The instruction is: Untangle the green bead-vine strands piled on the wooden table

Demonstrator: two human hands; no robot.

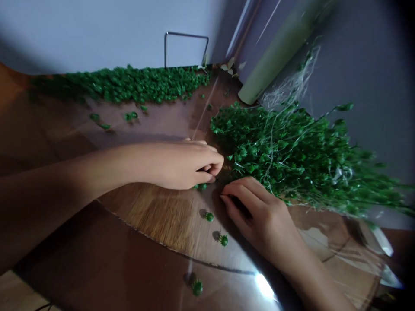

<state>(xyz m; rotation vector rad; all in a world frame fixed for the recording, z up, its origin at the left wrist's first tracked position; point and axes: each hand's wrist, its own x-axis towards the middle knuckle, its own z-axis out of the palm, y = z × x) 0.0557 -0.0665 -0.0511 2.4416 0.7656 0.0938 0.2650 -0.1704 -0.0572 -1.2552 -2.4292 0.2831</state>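
Note:
My left hand (184,165) reaches in over the table with thumb and index finger brought together; whatever lies in that pinch is too small or hidden to name. Small green plastic plant pieces (201,186) show just under its thumb side. Close to its right, my right hand (256,207) is also pinched closed, and I cannot make out what its fingertips hold. A big tangled heap of green artificial plant sprigs (292,151) lies right behind the right hand, with pale threads (292,86) strung over it.
A long pile of green pieces (136,84) runs along the white wall, below a metal wire frame (186,33). Loose pieces (223,239) dot the wooden tabletop (165,216). An olive-green tube (275,56) leans at the back. Bright glare (265,286) marks the front.

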